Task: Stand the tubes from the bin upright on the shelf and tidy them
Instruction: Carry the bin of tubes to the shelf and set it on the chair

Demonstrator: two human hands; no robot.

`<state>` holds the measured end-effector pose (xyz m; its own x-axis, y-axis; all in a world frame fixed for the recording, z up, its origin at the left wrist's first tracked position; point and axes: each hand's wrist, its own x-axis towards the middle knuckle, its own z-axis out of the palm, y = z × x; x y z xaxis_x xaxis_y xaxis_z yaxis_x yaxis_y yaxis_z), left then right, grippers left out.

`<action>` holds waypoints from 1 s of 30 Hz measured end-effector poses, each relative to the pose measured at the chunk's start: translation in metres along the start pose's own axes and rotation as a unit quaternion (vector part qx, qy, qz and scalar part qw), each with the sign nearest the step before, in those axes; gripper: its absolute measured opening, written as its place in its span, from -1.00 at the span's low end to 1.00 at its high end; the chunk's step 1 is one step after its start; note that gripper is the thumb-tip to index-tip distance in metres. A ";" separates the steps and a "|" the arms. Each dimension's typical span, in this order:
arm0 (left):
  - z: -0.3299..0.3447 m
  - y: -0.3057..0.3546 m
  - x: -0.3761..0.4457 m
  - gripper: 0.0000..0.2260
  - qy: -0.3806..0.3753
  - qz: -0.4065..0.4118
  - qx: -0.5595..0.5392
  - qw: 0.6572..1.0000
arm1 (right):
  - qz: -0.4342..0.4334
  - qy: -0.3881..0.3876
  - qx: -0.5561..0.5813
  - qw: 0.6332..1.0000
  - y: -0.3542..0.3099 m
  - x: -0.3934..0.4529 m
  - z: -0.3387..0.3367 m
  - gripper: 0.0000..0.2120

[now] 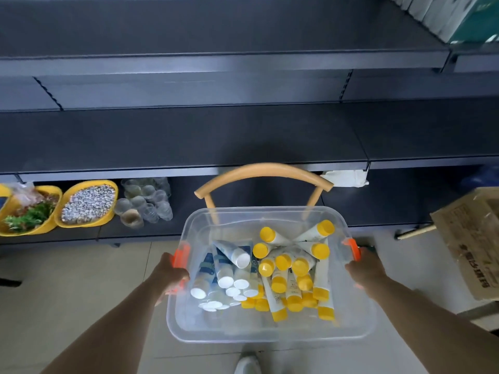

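Shelving (189,136): dark grey metal, several tiers, running the full width of the room behind the bin. The tier just beyond the bin is bare metal; a torn white paper label (345,178) hangs on its front edge, above and right of the bin.

Floor (67,287): pale tiles, under and around the bin.

Cardboard box (469,244): brown, printed, tilted, to the right of the bin.

Chair (263,171): tan curved backrest, directly behind the bin, between it and the shelving.

Bin (270,333): clear plastic, lidless, with an orange handle clip at each short end, held above the floor in front of the shelving.

Bin contents: tubes, none upright. White-capped tubes (229,268) with blue-and-white bodies heaped in the left half; yellow-capped tubes (294,268) with white bodies heaped in the right half, touching the white-capped ones at the middle.

Two yellow bowls, lowest tier, far left of the bin: one (89,203) with small pale speckled pieces, one (29,214) with green and reddish pieces.

Clear cups (147,202): clustered on the lowest tier, between the bowls and the bin.

Left hand (168,271): arm extended, fingers curled under the left handle, gripping it.

Right hand (366,268): arm extended, gripping the bin's right end at the handle.

Shoe (247,364): white toe, below the bin.
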<state>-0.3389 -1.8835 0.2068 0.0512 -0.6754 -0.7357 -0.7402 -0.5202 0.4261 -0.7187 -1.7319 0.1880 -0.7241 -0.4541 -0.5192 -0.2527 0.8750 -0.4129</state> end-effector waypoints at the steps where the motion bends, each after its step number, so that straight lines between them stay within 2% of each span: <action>1: 0.000 0.004 0.008 -0.59 0.001 0.002 0.003 1.000 | 0.003 0.004 0.005 1.000 -0.003 0.006 0.003 -0.80; 6: 0.009 0.016 0.040 -0.57 0.004 0.006 0.010 1.000 | 0.010 0.011 0.017 1.000 -0.010 0.038 0.016 -0.79; 14: 0.051 0.014 0.069 -0.63 0.023 0.001 -0.005 1.000 | -0.011 0.010 -0.027 1.000 0.005 0.074 0.031 -0.80; 22: 0.070 -0.005 0.075 -0.58 0.028 -0.011 -0.002 1.000 | -0.019 0.008 0.006 1.000 0.024 0.069 0.043 -0.73; 25: 0.068 -0.003 0.077 -0.58 0.012 -0.016 0.025 0.999 | -0.034 -0.011 0.005 0.999 0.025 0.068 0.041 -0.78; 30: 0.068 0.001 0.080 -0.60 0.014 -0.016 0.061 0.998 | -0.025 -0.012 0.006 1.000 0.023 0.068 0.044 -0.71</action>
<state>-0.3815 -1.9024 0.1131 0.0927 -0.6745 -0.7324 -0.8141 -0.4749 0.3343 -0.7458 -1.7499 0.1097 -0.6952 -0.5010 -0.5155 -0.2805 0.8493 -0.4471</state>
